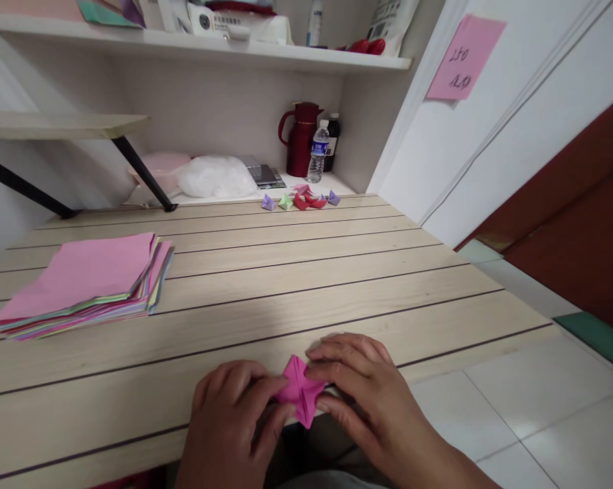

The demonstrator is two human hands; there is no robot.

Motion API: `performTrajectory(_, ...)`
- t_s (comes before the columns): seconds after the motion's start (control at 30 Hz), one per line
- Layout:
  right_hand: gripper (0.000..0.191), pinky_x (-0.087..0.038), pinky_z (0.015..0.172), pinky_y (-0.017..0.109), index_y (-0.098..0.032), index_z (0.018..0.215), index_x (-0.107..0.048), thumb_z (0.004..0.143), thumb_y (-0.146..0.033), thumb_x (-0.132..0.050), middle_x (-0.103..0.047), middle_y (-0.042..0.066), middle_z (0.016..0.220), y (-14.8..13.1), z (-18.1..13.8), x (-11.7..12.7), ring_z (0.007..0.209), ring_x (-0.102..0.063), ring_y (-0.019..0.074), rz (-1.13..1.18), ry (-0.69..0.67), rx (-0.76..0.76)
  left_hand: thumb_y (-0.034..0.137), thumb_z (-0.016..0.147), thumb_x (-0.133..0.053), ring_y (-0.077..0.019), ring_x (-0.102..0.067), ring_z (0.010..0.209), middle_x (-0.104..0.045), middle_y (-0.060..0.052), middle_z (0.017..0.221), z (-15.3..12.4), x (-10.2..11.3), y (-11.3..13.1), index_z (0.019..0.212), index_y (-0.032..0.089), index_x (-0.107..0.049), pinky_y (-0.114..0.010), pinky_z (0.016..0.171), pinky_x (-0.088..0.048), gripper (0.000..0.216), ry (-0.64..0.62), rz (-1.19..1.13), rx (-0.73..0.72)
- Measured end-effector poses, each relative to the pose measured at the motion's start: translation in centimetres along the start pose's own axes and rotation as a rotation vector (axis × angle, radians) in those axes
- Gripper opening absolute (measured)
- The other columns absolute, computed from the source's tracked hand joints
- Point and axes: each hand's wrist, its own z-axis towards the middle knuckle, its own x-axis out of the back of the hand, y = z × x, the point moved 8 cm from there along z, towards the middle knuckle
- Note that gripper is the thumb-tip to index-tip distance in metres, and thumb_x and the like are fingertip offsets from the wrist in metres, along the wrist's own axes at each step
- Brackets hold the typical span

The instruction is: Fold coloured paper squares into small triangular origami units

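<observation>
A folded piece of bright pink origami paper point(300, 390) is held between my two hands at the table's front edge. It has pointed corners and a crease down its middle. My left hand point(235, 404) pinches its left side between thumb and forefinger. On the right side, my right hand point(365, 387) grips it with the thumb below and the fingers above. Part of the paper's right edge is hidden under those fingers.
A stack of coloured paper sheets point(92, 272) lies on the left of the wooden table point(245, 272). Several small folded paper shapes point(301, 200) sit at the back edge. Behind them stand a dark red jug point(300, 146) and a water bottle point(318, 155). A black shelf leg point(144, 173) rests back left.
</observation>
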Motion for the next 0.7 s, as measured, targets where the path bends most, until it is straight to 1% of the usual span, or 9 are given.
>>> performTrajectory(0.2, 0.025, -0.041, 0.097, 0.041, -0.033, 0.114, -0.064, 0.092, -0.022, -0.061, -0.068, 0.000, 0.117, 0.03, -0.10, 0.02, 0.113, -0.056, 0.0227, 0.008, 0.026, -0.011, 0.026, 0.088, -0.062, -0.0179, -0.061, 0.081, -0.066, 0.002, 0.086, -0.28, -0.21, 0.23, 0.101, 0.031, -0.067, -0.035, 0.074, -0.044, 0.015, 0.055, 0.020, -0.003)
performTrajectory(0.3, 0.020, -0.042, 0.096, 0.041, -0.032, 0.109, -0.065, 0.092, -0.022, -0.062, -0.068, 0.000, 0.117, 0.16, -0.09, 0.00, 0.112, -0.057, 0.0226, 0.009, 0.047, -0.020, 0.024, 0.088, -0.061, -0.0177, -0.060, 0.081, -0.065, 0.002, 0.085, -0.29, -0.18, 0.39, 0.098, 0.029, -0.067, -0.035, 0.076, -0.042, 0.013, 0.085, 0.029, -0.007)
performTrajectory(0.43, 0.012, -0.044, 0.093, 0.040, -0.030, 0.100, -0.068, 0.092, -0.023, -0.061, -0.069, 0.000, 0.115, 0.31, -0.09, 0.04, 0.110, -0.059, 0.0226, -0.007, 0.083, -0.021, 0.024, 0.088, -0.062, -0.0178, -0.059, 0.082, -0.065, 0.002, 0.086, -0.40, -0.23, 0.48, 0.099, 0.029, -0.067, -0.035, 0.077, -0.040, 0.013, 0.097, 0.061, -0.023)
performTrajectory(0.6, 0.018, -0.046, 0.089, 0.042, -0.030, 0.104, -0.070, 0.092, -0.020, -0.061, -0.067, 0.002, 0.116, 0.07, -0.20, 0.03, 0.108, -0.059, 0.0235, -0.033, 0.108, 0.065, 0.022, 0.085, -0.065, -0.0166, -0.059, 0.084, -0.066, 0.003, 0.090, -0.88, -0.11, 0.80, 0.110, 0.028, -0.067, -0.035, 0.088, -0.039, 0.026, 0.110, 0.073, -0.138)
performTrajectory(0.7, 0.022, -0.045, 0.088, 0.042, -0.031, 0.104, -0.071, 0.092, -0.016, -0.060, -0.068, 0.001, 0.114, -0.07, -0.26, 0.12, 0.107, -0.058, 0.0234, -0.009, 0.108, 0.105, 0.023, 0.083, -0.067, -0.0153, -0.060, 0.086, -0.068, 0.004, 0.093, -1.02, -0.02, 0.91, 0.115, 0.029, -0.066, -0.033, 0.094, -0.037, 0.032, 0.102, 0.075, -0.197)
